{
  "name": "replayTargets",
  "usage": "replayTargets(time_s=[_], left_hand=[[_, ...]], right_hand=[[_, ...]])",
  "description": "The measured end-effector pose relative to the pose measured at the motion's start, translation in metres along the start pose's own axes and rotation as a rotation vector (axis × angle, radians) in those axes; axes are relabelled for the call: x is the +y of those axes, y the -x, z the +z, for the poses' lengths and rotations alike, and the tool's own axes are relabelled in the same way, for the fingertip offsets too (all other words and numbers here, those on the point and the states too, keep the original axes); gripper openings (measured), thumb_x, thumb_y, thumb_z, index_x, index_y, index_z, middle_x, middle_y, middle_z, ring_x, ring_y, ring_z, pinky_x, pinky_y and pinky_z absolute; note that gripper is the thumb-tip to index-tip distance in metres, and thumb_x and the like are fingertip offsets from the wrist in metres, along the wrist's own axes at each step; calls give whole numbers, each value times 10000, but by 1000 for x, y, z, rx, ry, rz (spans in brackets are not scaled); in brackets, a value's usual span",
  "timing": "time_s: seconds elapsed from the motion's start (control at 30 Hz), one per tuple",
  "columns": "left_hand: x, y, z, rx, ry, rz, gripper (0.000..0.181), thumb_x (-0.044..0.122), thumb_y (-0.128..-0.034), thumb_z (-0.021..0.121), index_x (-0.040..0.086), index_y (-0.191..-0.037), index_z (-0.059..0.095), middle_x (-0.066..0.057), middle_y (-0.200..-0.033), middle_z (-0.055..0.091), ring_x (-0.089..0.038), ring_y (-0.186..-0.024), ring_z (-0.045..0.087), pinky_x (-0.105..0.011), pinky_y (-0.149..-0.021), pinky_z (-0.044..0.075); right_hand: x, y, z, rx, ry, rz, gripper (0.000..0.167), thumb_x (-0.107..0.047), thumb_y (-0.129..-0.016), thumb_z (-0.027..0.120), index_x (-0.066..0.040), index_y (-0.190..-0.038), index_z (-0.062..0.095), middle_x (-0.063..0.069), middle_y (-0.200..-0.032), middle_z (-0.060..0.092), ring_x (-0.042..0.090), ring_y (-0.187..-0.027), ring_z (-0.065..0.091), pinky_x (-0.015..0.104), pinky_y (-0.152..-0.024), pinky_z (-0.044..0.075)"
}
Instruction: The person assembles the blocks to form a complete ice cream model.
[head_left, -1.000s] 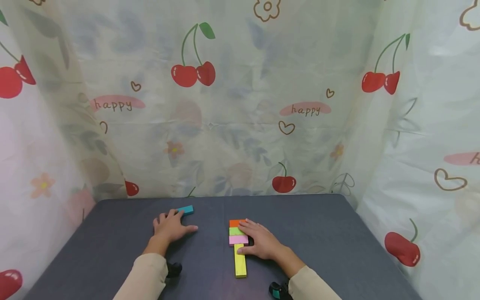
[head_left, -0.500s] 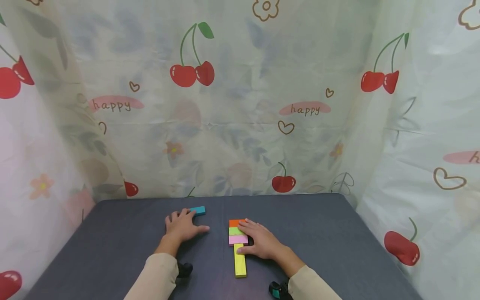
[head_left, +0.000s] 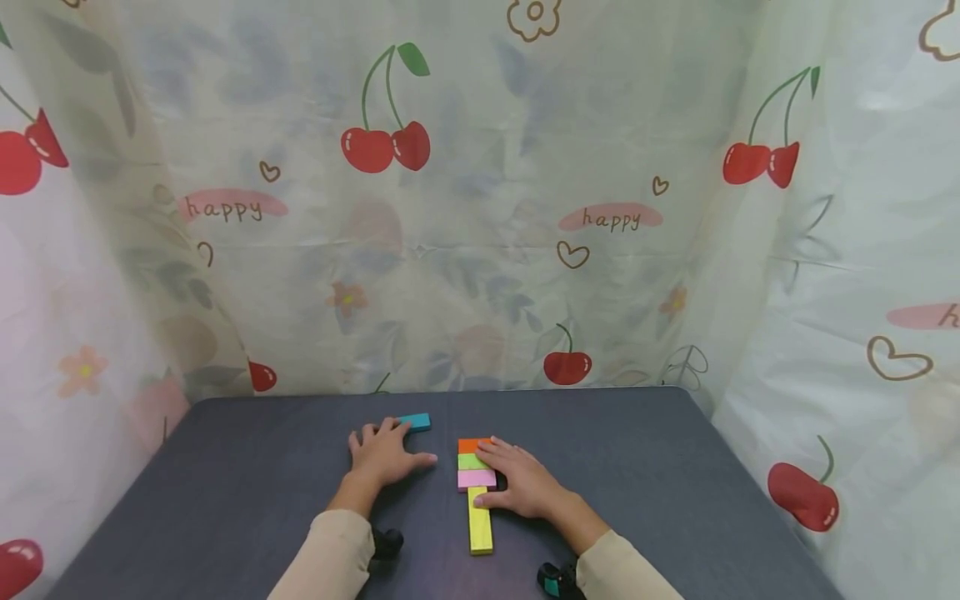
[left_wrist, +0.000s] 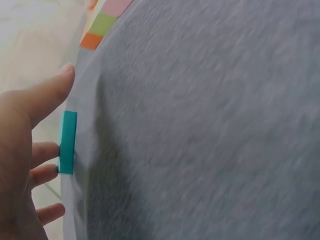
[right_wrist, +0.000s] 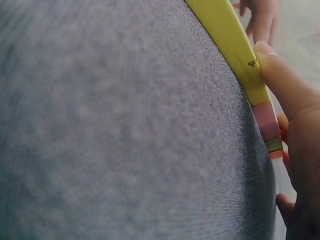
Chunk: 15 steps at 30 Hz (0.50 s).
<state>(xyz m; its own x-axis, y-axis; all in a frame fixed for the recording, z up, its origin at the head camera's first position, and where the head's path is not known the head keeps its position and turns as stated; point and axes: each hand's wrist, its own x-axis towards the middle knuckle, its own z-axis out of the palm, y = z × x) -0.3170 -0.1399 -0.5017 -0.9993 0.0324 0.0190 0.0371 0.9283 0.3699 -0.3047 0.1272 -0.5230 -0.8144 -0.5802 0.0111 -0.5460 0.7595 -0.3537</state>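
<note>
A blue block (head_left: 416,422) lies flat near the back of the table. Fingertips of my left hand (head_left: 382,457) touch its near left part, with the thumb held out apart; the left wrist view shows this contact on the teal-looking block (left_wrist: 68,142). Orange (head_left: 468,446), green (head_left: 469,462) and pink (head_left: 471,478) blocks lie side by side in a row. Running from the pink one toward me is a yellow block (head_left: 481,533). My right hand (head_left: 528,485) rests on the group, its thumb on the yellow block (right_wrist: 230,45) and fingers over the orange and green ones.
Dark grey cloth covers the table (head_left: 637,467). A printed curtain (head_left: 465,333) with cherries closes off the back and both sides. Black straps sit at both wrists.
My left hand has slid the blue block to the right across the table, closer to the row of blocks. The right hand and the blocks under it have stayed in place.
</note>
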Motion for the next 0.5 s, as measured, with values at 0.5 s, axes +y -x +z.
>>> replayTargets(time_s=[0.5], left_hand=[[27, 7, 12, 15, 15, 41, 875, 664, -765, 684, 119, -1428, 513, -152, -1441, 440, -455, -1279, 327, -712, -1042, 64]], right_hand=[[1, 1, -1, 8, -26, -20, 854, -702, -831, 573, -198, -1500, 410, -52, -1546, 340, 174, -1454, 197, 522, -1127, 200]])
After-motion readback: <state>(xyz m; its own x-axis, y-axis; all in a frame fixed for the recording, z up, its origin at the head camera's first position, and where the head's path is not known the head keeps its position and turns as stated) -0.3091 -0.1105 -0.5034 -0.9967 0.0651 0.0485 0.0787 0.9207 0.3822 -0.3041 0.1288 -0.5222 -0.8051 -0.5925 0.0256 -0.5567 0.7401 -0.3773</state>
